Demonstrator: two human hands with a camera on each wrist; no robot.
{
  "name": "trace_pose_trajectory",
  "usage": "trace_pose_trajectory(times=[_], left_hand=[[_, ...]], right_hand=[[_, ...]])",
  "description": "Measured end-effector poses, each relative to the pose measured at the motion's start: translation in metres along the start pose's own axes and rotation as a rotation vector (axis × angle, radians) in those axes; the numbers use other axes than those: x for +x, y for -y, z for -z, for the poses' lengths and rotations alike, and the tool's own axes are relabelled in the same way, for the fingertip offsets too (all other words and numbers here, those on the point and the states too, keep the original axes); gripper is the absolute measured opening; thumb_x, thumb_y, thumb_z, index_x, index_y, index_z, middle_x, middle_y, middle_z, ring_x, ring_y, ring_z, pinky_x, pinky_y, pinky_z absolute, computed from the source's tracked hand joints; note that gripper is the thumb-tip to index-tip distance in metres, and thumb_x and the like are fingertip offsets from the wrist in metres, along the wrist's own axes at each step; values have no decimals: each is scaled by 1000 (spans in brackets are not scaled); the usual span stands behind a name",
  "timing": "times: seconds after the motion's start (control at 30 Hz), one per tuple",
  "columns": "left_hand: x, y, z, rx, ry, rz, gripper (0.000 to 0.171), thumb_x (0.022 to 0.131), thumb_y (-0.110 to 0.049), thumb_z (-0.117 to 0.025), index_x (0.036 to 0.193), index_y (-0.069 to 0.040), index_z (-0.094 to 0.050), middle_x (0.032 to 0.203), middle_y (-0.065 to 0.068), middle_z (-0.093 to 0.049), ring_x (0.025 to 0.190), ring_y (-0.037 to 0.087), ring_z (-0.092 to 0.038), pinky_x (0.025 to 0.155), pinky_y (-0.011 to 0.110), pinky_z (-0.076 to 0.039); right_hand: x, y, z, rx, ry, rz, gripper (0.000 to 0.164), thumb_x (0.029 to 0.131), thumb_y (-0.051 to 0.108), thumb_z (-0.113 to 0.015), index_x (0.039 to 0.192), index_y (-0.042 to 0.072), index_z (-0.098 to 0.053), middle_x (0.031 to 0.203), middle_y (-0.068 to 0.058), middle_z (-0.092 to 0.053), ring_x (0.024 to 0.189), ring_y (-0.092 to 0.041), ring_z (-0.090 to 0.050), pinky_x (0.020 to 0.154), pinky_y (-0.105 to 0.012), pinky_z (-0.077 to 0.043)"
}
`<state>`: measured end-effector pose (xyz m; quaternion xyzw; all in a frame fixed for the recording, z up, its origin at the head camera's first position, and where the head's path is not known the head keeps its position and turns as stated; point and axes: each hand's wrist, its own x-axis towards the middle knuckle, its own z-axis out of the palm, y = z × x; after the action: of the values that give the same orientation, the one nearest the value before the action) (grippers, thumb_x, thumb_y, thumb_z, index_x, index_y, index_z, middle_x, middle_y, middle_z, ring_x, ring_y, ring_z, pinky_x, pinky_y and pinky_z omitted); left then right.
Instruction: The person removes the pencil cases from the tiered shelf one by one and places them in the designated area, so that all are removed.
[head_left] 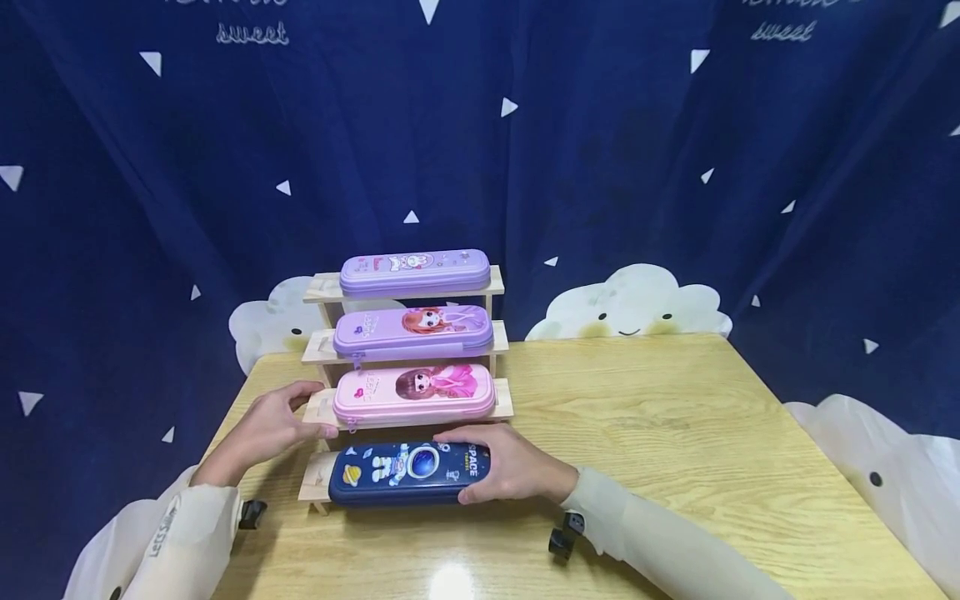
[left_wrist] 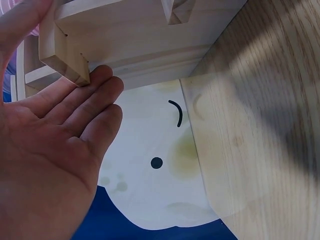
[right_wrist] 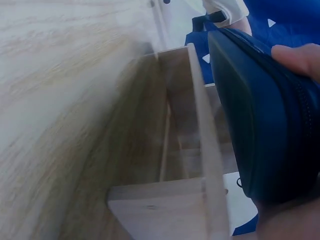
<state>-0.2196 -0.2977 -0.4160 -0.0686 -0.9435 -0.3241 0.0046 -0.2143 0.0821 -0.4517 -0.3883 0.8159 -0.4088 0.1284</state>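
Observation:
My right hand (head_left: 517, 467) grips the right end of a navy pencil case (head_left: 397, 487) with an astronaut print, thumb near its front edge and fingers over the back edge. The case lies along the lowest step of a light wooden tiered stand (head_left: 315, 475). In the right wrist view, the case's dark side (right_wrist: 250, 115) shows beside the step's board (right_wrist: 207, 140). My left hand (head_left: 270, 427) holds the left end of the step above, thumb at the front; in the left wrist view its fingers (left_wrist: 95, 100) lie against the wooden support (left_wrist: 65, 55).
On the higher steps lie a pink pencil case (head_left: 375, 392), a purple one (head_left: 375, 329) with a girl print, and another purple one (head_left: 367, 271) at the top. The stand is on a wooden table (head_left: 637, 433), with a dark blue curtain (head_left: 615, 150) behind it.

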Motion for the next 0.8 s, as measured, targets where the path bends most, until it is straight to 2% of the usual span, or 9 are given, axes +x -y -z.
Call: trace_pose_trajectory(times=[0.23, 0.37, 0.57, 0.8], left_hand=[[0, 0, 0, 5, 8, 19, 91, 73, -49, -88, 140, 1, -54, 142, 28, -58, 133, 48, -54, 109, 62, -44], [1, 1, 0, 13, 8, 16, 91, 73, -50, -88, 140, 2, -54, 141, 28, -59, 132, 49, -54, 109, 62, -44], [2, 1, 2, 15, -7, -15, 88, 73, -48, -88, 138, 2, -55, 138, 27, -62, 130, 47, -57, 108, 62, -44], [0, 0, 3, 11, -14, -41, 82, 73, -45, -89, 134, 0, -59, 132, 24, -66, 125, 42, -62, 105, 59, -48]], right_hand=[[-10, 15, 10, 42, 13, -19, 75, 73, 41, -83, 142, 40, -54, 136, 11, -62, 117, -11, -59, 96, -26, -51], [-15, 24, 18, 28, -8, 19, 74, 74, 41, -82, 142, 35, -55, 137, 9, -63, 118, -13, -58, 96, -27, -51], [-25, 40, 33, -5, -42, 73, 72, 75, 40, -81, 142, 35, -55, 138, 7, -62, 117, -16, -59, 94, -29, -52], [-37, 65, 64, -81, -135, 168, 72, 73, 35, -82, 141, 28, -57, 138, 5, -64, 121, -18, -59, 98, -35, -51]])
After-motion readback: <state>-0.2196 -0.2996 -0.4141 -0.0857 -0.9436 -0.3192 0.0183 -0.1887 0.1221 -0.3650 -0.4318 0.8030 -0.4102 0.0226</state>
